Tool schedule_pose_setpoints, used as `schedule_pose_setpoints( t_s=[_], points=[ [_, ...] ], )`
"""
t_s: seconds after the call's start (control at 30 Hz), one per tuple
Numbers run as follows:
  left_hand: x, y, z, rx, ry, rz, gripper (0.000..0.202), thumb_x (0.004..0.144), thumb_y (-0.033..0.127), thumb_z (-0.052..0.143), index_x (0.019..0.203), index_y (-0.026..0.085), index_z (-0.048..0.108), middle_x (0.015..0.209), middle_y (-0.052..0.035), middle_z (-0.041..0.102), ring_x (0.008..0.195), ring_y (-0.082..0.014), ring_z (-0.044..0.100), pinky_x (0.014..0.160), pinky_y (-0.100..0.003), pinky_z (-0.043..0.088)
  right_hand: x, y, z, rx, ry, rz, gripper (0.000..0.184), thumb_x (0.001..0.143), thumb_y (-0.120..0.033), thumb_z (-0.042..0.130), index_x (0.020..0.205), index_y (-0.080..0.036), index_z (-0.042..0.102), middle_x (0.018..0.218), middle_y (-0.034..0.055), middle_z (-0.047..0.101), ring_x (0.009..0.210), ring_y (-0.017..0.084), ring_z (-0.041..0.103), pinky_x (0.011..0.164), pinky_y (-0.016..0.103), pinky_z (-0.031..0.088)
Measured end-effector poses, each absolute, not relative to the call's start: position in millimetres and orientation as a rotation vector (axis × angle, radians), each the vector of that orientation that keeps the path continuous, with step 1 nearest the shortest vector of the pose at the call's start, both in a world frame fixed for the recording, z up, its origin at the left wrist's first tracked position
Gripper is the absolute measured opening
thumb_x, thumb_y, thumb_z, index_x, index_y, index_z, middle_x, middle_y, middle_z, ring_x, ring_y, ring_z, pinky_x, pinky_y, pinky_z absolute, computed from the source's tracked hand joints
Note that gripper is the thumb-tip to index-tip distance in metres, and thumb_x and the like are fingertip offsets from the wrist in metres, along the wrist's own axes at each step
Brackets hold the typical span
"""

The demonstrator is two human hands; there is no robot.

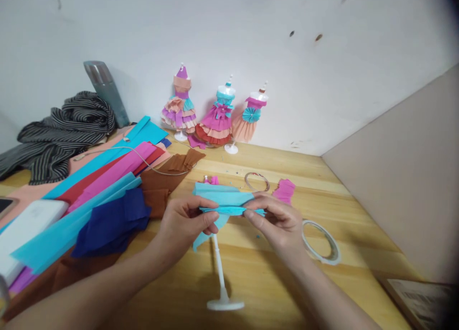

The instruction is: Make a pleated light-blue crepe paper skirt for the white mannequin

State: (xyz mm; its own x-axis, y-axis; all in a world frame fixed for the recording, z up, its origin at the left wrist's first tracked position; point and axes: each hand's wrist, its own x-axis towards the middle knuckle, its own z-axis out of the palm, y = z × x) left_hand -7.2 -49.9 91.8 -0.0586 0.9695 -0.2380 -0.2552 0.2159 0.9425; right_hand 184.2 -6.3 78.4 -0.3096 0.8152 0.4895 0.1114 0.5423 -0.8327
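Your left grip (186, 217) and right grip (281, 220) both pinch the pleated turquoise paper (230, 211) between thumb and fingers, and it hides the top of the white stand (220, 270) below them on the counter (165, 291). A tape roll (336, 252) lies right of your right grip, navy paper (114, 220) left of your left; beyond, a small pink piece (214, 180) is partly hidden, and three dressed mannequins (219, 117) stand farther back.

- Left hand (188, 220): bare, slender-fingered.
- Right hand (278, 219): bare, equally slender-fingered.
- Behind the left hand: a bare left forearm (111, 282), widening away from it.
- Behind the right hand: a bare right forearm (315, 284), likewise widening.
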Motion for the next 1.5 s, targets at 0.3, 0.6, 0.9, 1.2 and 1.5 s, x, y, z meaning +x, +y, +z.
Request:
schedule_pose_setpoints(
  t_s=[0.3,0.6,0.9,1.2,1.5],
  points=[
    [-14,-53,67,0.798,1.250,1.247,0.022,0.059,0.030,0.080,0.070,0.013,0.073,0.050,-0.0027,0.067,0.047,-0.0147,0.063,0.050,-0.024,0.052,174,-9,62,-0.868,-1.670,1.010,0.006,0.074,-0.017,0.071,0.073,-0.023,0.073,0.069,0.0021,0.069,0.064,0.016,0.062,0.060,0.028,0.049],
    [-16,-49,60,0.677,1.258,1.217,0.023,0.055,0.029,0.082,0.063,0.013,0.068,0.049,-0.0031,0.068,0.045,-0.0132,0.062,0.048,-0.020,0.050,172,-8,45,-0.904,-1.407,1.220,0.006,0.067,-0.022,0.079,0.066,-0.024,0.073,0.072,0.0030,0.071,0.065,0.015,0.064,0.062,0.028,0.053],
    [-18,-49,56,0.749,1.301,1.223,0.023,0.055,0.031,0.083,0.062,0.013,0.069,0.051,-0.0031,0.068,0.048,-0.0156,0.064,0.047,-0.023,0.051,173,-5,47,-1.005,-1.342,1.295,0.015,0.061,-0.024,0.083,0.058,-0.020,0.069,0.069,0.0024,0.068,0.062,0.014,0.061,0.060,0.027,0.053],
    [-16,-50,53,0.719,1.326,1.279,0.019,0.051,0.024,0.084,0.058,0.014,0.069,0.059,-0.0014,0.068,0.054,-0.0127,0.061,0.051,-0.022,0.049,170,-7,37,-1.010,-1.331,1.181,0.023,0.061,-0.025,0.083,0.054,-0.021,0.061,0.067,0.0018,0.069,0.058,0.014,0.063,0.055,0.026,0.054],
    [-15,-49,54,0.677,1.264,1.294,0.026,0.051,0.021,0.081,0.055,0.015,0.056,0.048,0.0034,0.058,0.045,-0.0080,0.053,0.044,-0.017,0.043,165,-11,50,-0.986,-1.322,1.191,0.024,0.062,-0.017,0.082,0.054,-0.021,0.059,0.065,-0.0010,0.067,0.058,0.012,0.062,0.056,0.024,0.053]
  ],
)
